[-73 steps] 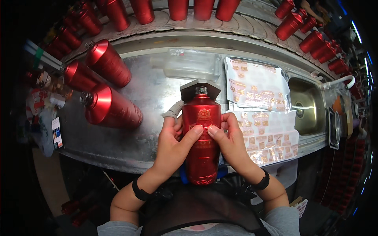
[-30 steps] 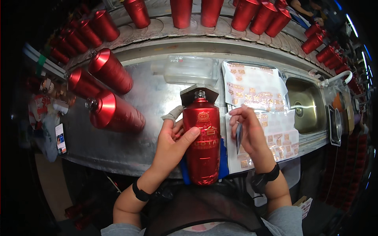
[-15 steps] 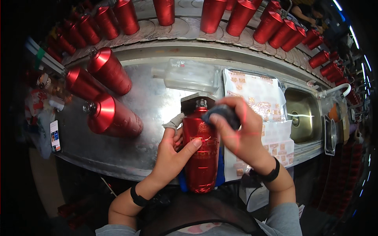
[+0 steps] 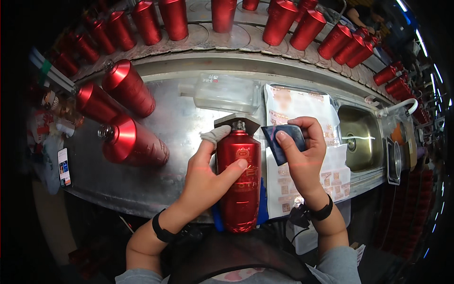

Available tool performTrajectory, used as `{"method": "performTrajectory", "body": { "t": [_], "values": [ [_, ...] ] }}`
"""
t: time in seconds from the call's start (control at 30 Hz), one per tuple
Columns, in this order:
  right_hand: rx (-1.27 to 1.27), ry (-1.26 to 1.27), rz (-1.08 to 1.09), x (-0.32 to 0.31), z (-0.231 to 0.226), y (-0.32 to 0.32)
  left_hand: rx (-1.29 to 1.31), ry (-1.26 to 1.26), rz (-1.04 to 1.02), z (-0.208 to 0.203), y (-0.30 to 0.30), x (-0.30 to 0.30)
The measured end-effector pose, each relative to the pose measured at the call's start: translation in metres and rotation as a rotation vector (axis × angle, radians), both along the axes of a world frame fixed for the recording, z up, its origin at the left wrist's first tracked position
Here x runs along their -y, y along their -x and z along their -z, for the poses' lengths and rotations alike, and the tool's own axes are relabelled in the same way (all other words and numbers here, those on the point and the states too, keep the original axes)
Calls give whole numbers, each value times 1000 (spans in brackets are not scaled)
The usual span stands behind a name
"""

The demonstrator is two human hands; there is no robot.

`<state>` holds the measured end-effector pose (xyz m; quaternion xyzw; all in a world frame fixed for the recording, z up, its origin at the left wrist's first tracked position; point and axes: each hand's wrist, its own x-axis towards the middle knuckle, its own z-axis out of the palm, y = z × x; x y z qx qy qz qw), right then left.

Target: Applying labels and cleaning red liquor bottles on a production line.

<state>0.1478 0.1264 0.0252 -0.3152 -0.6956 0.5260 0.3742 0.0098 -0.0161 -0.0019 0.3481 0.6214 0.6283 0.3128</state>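
A red glass bottle (image 4: 240,203) with a clear threaded neck lies in front of me, its base toward me and a gold printed design on its upper face. My left hand (image 4: 205,165) grips it from the left, thumb on the print, a grey-white cover on one fingertip near the neck. My right hand (image 4: 305,154) pinches a dark blue flat scraper-like piece (image 4: 283,142), held apart from the bottle on its right. Blue padding (image 4: 262,208) shows under the bottle, and a dark angled plate (image 4: 227,124) stands behind its neck.
Several red bottles (image 4: 135,142) stand on the metal table at left, near a phone (image 4: 64,166). A clear rectangular container (image 4: 227,92) lies behind. White sheets with gold prints (image 4: 302,113) sit right, beside a sink (image 4: 362,154). Bottles fill the conveyor (image 4: 198,40) beyond; another person (image 4: 362,16) is far right.
My right hand has moved off the bottle to the right with the blue piece. My left fingers have shifted up toward the neck. Bottles on the conveyor have moved right.
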Motion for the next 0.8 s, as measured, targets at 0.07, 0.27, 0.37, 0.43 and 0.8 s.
{"method": "performTrajectory", "body": {
  "t": [0.07, 0.27, 0.37, 0.43, 0.8],
  "values": [
    [-18, 71, -9, 3, 0, -8, -7, 66, -18, -13, -4, -13],
    [-55, 220, -60, 20, 8, -32, -64, 113, -111, -9, -8, -25],
    [-73, 217, -112, 25, 8, -33, -63, 63, -118, -9, -9, -27],
    [-71, 133, -173, 26, 8, -31, -81, 36, -122, -9, -8, -27],
    [-11, -785, -460, 9, -14, -1, 569, 9, 80, 3, -4, 22]
  ]
}}
